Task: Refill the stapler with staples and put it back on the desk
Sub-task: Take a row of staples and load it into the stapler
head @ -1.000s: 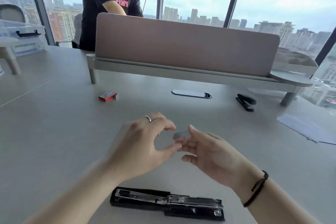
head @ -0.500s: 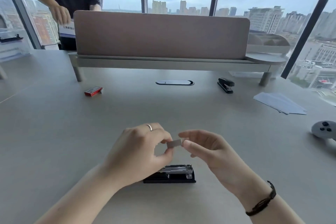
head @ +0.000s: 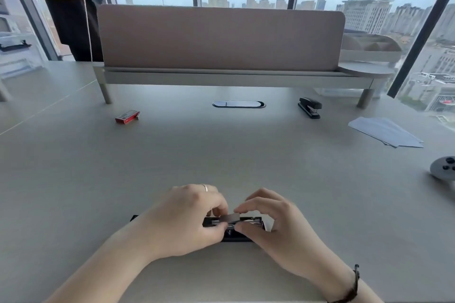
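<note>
Both forearms enter from the near edge and converge over the counter [head: 221, 160], wrists low, backs of the hands up. The left hand [head: 187, 219] is curled, thumb and forefinger pinched on the left end of a grey staple strip [head: 231, 217]; a ring [head: 205, 187] sits on one finger. The right hand [head: 275, 224] mirrors it, fingers arched over and thumb beneath, pinched on the strip's right end; a dark band [head: 354, 283] circles that wrist. Neither hand is spread; each is closed on the strip alone.

The strip lies with its long axis left to right, level, between the two sets of fingertips and just above the opened stapler [head: 248, 222]. The stapler rests flat on the counter directly under the hands, also lengthwise left to right, its metal channel facing up; its left end [head: 134, 218] shows beyond the left wrist. Whether strip and channel touch cannot be told.

Well beyond the left hand lies a red staple box [head: 127, 116]. Well beyond the right hand sits a second stapler [head: 309, 107], closed, with papers [head: 386, 131] and a grey controller [head: 443, 167] farther right. A person in a dark shirt [head: 73, 7] stands behind the screen [head: 221, 37].
</note>
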Demonstrator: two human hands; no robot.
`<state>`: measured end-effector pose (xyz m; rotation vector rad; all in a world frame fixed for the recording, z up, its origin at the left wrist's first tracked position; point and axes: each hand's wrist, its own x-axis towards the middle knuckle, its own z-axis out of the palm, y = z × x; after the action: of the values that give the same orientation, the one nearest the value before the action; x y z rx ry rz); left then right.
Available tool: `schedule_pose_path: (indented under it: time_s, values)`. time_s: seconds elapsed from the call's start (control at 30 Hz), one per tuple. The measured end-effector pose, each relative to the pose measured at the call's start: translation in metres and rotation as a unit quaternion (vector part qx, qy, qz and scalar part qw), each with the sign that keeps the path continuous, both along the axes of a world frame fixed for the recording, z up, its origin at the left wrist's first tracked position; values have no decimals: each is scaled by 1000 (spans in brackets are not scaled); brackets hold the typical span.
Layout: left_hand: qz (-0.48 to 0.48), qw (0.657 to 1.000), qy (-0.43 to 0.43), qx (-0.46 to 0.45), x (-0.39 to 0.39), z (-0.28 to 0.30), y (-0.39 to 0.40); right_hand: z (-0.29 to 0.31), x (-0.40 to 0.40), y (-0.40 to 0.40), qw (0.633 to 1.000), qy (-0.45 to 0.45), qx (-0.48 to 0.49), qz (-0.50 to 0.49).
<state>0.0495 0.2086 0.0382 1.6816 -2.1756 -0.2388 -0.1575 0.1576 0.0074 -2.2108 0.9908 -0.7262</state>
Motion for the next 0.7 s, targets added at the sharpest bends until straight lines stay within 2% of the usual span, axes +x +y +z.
schedule_pose_path:
  time_s: [0.43, 0.7]
  values:
    - [3, 999, 19, 32, 3, -5, -2, -8, 2, 1, 1000, -25, 13, -5]
    - [6, 998, 42, 40, 8, -10, 0, -12, 3, -1, 1000, -10, 8, -8]
